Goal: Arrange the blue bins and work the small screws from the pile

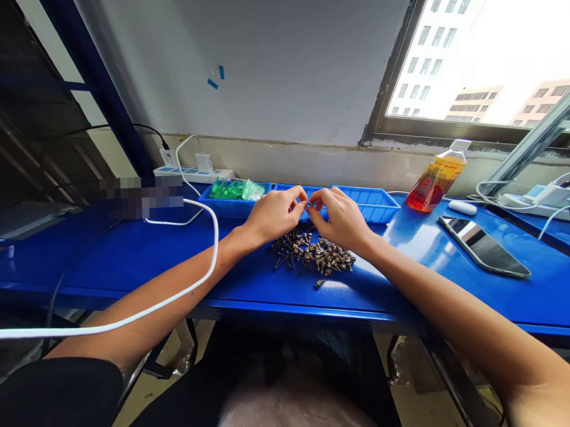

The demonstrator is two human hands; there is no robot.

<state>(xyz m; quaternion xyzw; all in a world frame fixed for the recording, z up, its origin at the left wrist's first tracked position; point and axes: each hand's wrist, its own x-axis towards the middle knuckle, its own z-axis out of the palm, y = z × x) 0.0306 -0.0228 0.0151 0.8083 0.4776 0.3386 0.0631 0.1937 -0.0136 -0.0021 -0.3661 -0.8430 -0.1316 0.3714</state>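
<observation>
My left hand (276,211) and my right hand (340,216) meet above the table, fingertips almost touching. Between them both pinch a small dark metal piece (310,204), mostly hidden by the fingers; its exact kind does not show. Right below lies a heap of small metal fasteners (328,255): brass-coloured, thick-headed pieces on the right, thin dark screws (283,250) on the left. One loose fastener (319,283) sits apart, nearer the table's front edge. Behind my hands stand blue plastic bins (369,205), partly covered by them.
Green plastic packets (237,190) fill the left bin. To the right are a drink bottle (437,176), a white oval object (463,207) and a phone (485,245) on the blue table (251,297). A white cable (212,267) crosses before my left forearm. Power strips (193,174) line the back.
</observation>
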